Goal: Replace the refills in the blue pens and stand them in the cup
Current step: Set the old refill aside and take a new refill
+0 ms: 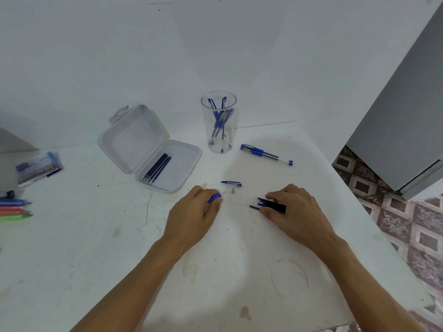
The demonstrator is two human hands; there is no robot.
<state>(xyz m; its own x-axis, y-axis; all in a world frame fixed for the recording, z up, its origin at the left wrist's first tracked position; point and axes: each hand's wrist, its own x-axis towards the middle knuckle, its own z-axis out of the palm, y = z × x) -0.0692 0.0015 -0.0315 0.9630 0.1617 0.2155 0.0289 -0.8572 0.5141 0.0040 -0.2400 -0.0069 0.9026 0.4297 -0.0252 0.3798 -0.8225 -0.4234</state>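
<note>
A clear cup (219,142) stands at the back of the white table (96,248) with several blue pens in it. Two more blue pens (265,154) lie to its right. My left hand (191,214) grips a pen barrel with a blue grip (215,198) low over the table. My right hand (294,207) rests on a bunch of dark refills (268,203) and its fingers curl over them. Between the hands lie a blue pen cap (231,183) and a small grey tip (232,191). An open clear box (182,173) at the left holds several dark refills (157,169).
A plastic packet of pens (39,167) and some coloured markers (14,208) lie at the far left edge. The table's right edge drops to a patterned tile floor (407,224). A grey cabinet (407,116) stands at the right.
</note>
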